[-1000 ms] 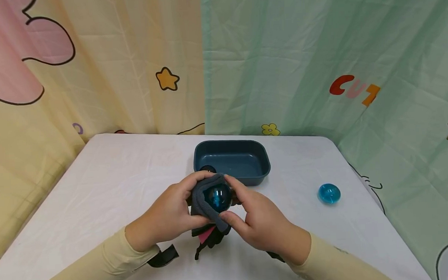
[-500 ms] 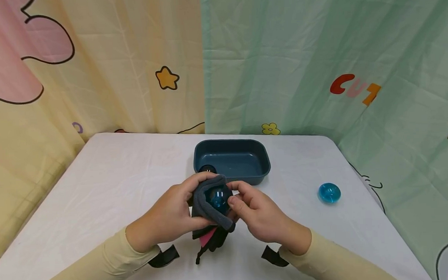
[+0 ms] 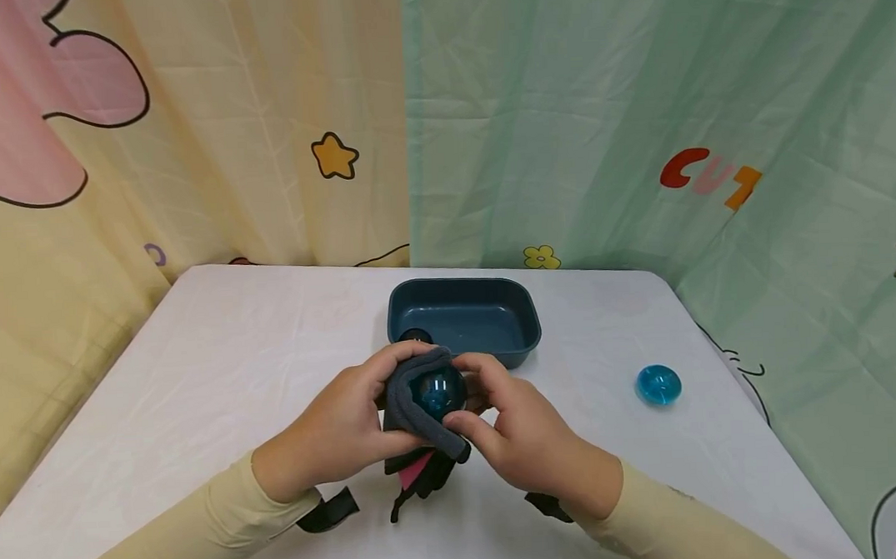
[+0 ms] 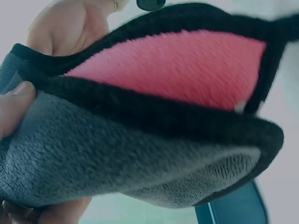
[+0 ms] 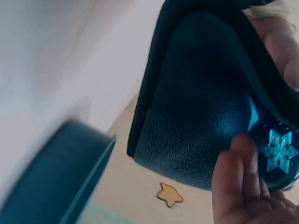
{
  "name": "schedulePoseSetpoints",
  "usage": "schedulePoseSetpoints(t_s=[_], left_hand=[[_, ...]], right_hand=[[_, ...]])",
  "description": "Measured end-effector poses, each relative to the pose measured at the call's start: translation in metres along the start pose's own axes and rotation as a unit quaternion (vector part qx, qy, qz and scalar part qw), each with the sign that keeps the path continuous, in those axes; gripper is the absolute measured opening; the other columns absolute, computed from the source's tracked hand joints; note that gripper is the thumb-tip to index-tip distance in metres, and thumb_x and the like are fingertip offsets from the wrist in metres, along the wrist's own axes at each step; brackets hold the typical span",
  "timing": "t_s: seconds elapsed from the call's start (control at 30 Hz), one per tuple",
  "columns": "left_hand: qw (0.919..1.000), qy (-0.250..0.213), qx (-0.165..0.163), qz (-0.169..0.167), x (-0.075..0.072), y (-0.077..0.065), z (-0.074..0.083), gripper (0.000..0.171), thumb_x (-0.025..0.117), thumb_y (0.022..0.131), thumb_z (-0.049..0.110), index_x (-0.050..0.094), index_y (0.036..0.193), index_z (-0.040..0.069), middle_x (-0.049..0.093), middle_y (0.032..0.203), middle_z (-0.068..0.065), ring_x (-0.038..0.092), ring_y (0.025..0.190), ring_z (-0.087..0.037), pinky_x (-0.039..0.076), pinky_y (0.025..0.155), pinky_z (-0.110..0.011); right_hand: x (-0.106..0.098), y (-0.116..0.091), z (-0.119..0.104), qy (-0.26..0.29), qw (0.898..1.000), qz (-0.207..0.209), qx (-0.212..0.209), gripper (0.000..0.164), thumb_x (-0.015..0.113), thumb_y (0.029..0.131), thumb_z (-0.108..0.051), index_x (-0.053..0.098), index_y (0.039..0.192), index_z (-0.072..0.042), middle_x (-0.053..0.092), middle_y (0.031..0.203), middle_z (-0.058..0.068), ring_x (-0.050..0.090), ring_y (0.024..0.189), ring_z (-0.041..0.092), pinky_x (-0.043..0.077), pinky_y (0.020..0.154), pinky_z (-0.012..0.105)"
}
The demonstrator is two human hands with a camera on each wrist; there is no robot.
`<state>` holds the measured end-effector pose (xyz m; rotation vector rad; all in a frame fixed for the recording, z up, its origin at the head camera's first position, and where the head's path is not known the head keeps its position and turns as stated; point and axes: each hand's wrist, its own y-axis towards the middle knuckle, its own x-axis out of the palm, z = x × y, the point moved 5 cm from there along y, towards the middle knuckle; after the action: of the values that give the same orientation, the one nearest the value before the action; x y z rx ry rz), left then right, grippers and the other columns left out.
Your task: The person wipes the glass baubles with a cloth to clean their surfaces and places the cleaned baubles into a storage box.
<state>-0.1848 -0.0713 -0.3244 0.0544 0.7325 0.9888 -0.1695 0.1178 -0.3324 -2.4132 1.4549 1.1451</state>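
Over the near middle of the table, my left hand (image 3: 327, 431) grips a grey cloth (image 3: 402, 402) wrapped partly round a dark blue, glossy, see-through ball (image 3: 441, 391). The cloth has black edging, and its pink side (image 4: 182, 65) faces up in the left wrist view. My right hand (image 3: 530, 434) holds the ball's right side, its thumb low and fingers at the top and behind. A pale snowflake (image 5: 279, 151) marks the ball in the right wrist view. The ball's left side is hidden in the cloth, whose loose end hangs below the hands.
Behind the hands stands a dark blue rectangular bin (image 3: 487, 321), with a black round thing (image 3: 415, 335) at its near left corner, partly hidden. A clear blue rounded piece (image 3: 659, 385) lies at the right of the white table (image 3: 219, 356). Curtains hang behind.
My right fingers drew together at the ball's right edge half a second ago, and now they spread round it again, thumb lower. The left hand keeps its grip on the cloth.
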Motion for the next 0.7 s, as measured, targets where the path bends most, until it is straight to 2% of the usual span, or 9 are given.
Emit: schedulePoseSetpoints(t_s=[0.1, 0.17, 0.23, 0.33, 0.4, 0.47, 0.53, 0.6, 0.7], left_hand=[[1.0, -0.004, -0.003, -0.004, 0.0, 0.0, 0.0, 0.084, 0.093, 0.081, 0.013, 0.045, 0.151, 0.018, 0.071, 0.136, -0.001, 0.072, 0.112, -0.011, 0.058, 0.095, -0.028], [1.0, -0.003, -0.002, -0.002, 0.0, 0.0, 0.001, 0.085, 0.093, 0.081, 0.013, 0.046, 0.151, 0.017, 0.071, 0.136, -0.001, 0.072, 0.112, -0.011, 0.058, 0.096, -0.028], [1.0, -0.003, -0.003, 0.0, 0.0, 0.0, 0.0, 0.084, 0.093, 0.081, 0.013, 0.046, 0.151, 0.017, 0.07, 0.136, -0.002, 0.073, 0.113, -0.011, 0.058, 0.097, -0.029], [1.0, -0.002, -0.005, 0.006, 0.0, 0.0, 0.0, 0.083, 0.093, 0.081, 0.012, 0.047, 0.15, 0.016, 0.071, 0.135, -0.002, 0.073, 0.111, -0.011, 0.058, 0.096, -0.028], [0.9999, -0.003, -0.007, 0.008, 0.0, 0.0, -0.001, 0.082, 0.092, 0.081, 0.011, 0.047, 0.149, 0.015, 0.071, 0.135, -0.002, 0.073, 0.109, -0.01, 0.058, 0.093, -0.028], [0.9999, -0.002, -0.006, 0.009, 0.0, 0.0, -0.001, 0.081, 0.092, 0.082, 0.011, 0.047, 0.149, 0.015, 0.072, 0.134, -0.002, 0.073, 0.108, -0.01, 0.058, 0.092, -0.028], [0.9999, -0.006, -0.008, 0.008, 0.001, 0.0, -0.002, 0.081, 0.091, 0.082, 0.011, 0.047, 0.149, 0.017, 0.072, 0.134, 0.0, 0.072, 0.108, -0.009, 0.058, 0.092, -0.028], [0.9999, -0.01, -0.009, 0.007, 0.001, 0.001, -0.002, 0.081, 0.091, 0.082, 0.011, 0.047, 0.149, 0.019, 0.072, 0.134, 0.001, 0.071, 0.11, -0.009, 0.057, 0.093, -0.028], [0.9997, -0.021, -0.013, 0.002, 0.001, 0.0, -0.002, 0.082, 0.092, 0.082, 0.011, 0.046, 0.149, 0.022, 0.072, 0.133, 0.001, 0.071, 0.108, -0.01, 0.056, 0.091, -0.027]], right_hand=[[0.0, 0.002, 0.007, 0.125, 0.991, -0.035, 0.039, 0.042, 0.052, 0.111, -0.013, 0.041, 0.147, 0.005, 0.072, 0.109, 0.019, 0.074, 0.09, 0.016, 0.062, 0.087, 0.029], [0.001, 0.002, 0.01, 0.152, 0.986, -0.048, 0.049, 0.041, 0.044, 0.114, -0.014, 0.039, 0.149, 0.007, 0.07, 0.107, 0.02, 0.074, 0.091, 0.017, 0.061, 0.09, 0.028], [0.002, 0.002, 0.009, 0.115, 0.992, -0.045, 0.036, 0.042, 0.042, 0.115, -0.016, 0.037, 0.15, 0.007, 0.072, 0.109, 0.017, 0.074, 0.095, 0.016, 0.061, 0.09, 0.029], [0.003, 0.001, 0.003, -0.003, 1.0, -0.007, 0.002, 0.046, 0.051, 0.112, -0.019, 0.036, 0.149, 0.002, 0.075, 0.109, 0.008, 0.074, 0.099, 0.014, 0.06, 0.09, 0.03], [0.003, -0.001, -0.002, -0.069, 0.997, 0.019, -0.01, 0.051, 0.06, 0.109, -0.023, 0.037, 0.149, -0.001, 0.076, 0.11, 0.005, 0.075, 0.098, 0.014, 0.061, 0.088, 0.034], [0.003, -0.001, -0.004, -0.106, 0.994, 0.035, -0.013, 0.056, 0.068, 0.104, -0.026, 0.039, 0.148, -0.005, 0.077, 0.111, 0.004, 0.075, 0.097, 0.014, 0.062, 0.087, 0.036], [0.003, -0.002, -0.005, -0.11, 0.993, 0.038, -0.013, 0.059, 0.072, 0.102, -0.027, 0.042, 0.147, -0.006, 0.078, 0.112, 0.004, 0.076, 0.097, 0.014, 0.063, 0.088, 0.037], [0.001, -0.001, -0.004, -0.083, 0.996, 0.035, -0.012, 0.057, 0.072, 0.102, -0.025, 0.043, 0.147, -0.005, 0.078, 0.111, 0.005, 0.076, 0.096, 0.014, 0.063, 0.087, 0.035], [-0.001, 0.0, 0.002, 0.023, 1.0, 0.007, 0.013, 0.049, 0.064, 0.106, -0.018, 0.044, 0.147, -0.001, 0.076, 0.105, 0.01, 0.075, 0.092, 0.013, 0.062, 0.084, 0.029]])
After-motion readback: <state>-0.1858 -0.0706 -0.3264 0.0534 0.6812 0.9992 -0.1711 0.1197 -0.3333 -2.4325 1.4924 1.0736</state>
